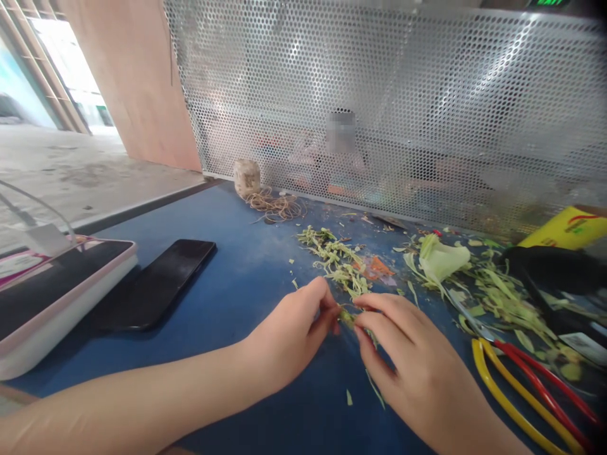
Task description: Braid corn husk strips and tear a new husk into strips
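In the middle of the head view, my left hand is closed, its thumb and fingertips pinching the near end of a string of green plant pieces. My right hand has its thumb and fingers curled in on the same end from the other side. Both sets of fingertips nearly meet, and they hide part of what lies between them. Away from me the string stretches over the blue table. A thin green strand hangs below my right fingers.
Right of my hands lie scissors with red and yellow handles, a pale green petal and scattered green scraps. A black phone and a pink-edged box are left. Twine lies before a perforated metal screen; a person sits beyond.
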### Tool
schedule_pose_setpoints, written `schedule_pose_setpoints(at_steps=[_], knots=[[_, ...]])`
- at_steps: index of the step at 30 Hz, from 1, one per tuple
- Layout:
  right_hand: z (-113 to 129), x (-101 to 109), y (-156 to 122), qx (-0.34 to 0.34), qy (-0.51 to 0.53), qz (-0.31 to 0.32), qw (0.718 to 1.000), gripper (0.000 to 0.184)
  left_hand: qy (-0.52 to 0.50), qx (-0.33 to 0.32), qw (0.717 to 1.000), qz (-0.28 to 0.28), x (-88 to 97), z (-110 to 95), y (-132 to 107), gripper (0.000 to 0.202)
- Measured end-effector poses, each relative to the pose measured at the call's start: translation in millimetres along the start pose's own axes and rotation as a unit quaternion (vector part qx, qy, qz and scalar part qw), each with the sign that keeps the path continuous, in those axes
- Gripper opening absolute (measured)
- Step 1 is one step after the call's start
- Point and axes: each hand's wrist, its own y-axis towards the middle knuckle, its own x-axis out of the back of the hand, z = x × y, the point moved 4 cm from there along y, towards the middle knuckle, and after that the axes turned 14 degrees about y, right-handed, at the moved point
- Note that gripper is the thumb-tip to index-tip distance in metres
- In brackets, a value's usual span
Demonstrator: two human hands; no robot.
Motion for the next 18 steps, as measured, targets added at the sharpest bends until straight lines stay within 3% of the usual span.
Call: schedule_pose_setpoints(at_steps=[10, 18], knots=[[-21.5, -1.4, -3.3, -0.191, 0.189, 0.0, 0.963, 0.012, 0.118, -0.169, 0.976, -0.073, 0.4, -8.8, -1.8, 0.017], [-26.9, -1.1, -4.1, -0.243, 0.257, 0.011, 0.935, 0.012, 0.169, -0.172, 0.97, -0.042, 5.5, -15.7, -4.2, 0.016]])
